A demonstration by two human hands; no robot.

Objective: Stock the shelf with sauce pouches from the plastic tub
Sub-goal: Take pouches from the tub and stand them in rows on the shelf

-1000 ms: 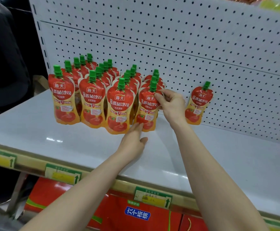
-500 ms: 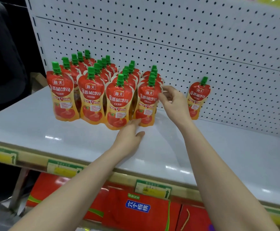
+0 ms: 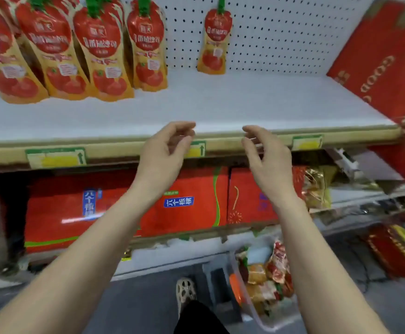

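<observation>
A person faces a white metal shelf [image 3: 220,109] with a pegboard back, seen from a head camera looking down. Both bare hands hover in front of the shelf's front edge, holding nothing: the left hand [image 3: 165,150] and the right hand [image 3: 266,157] are loosely curled, fingers apart, palms turned toward each other. On the shelf at upper left stands a block of red and yellow spouted sauce pouches with green caps [image 3: 105,56], upright in rows; one lone pouch [image 3: 214,42] stands apart to their right, against the pegboard. These pouches look soft and flexible, light to moderate in weight, with slick film that could slip; a hold at the stiff neck below the cap, or across the upper body, seems safest. On the floor at lower right sits a clear plastic tub [image 3: 252,307] holding a jumble of red, orange and yellow packets, probably more pouches, though blur makes them hard to identify.
</observation>
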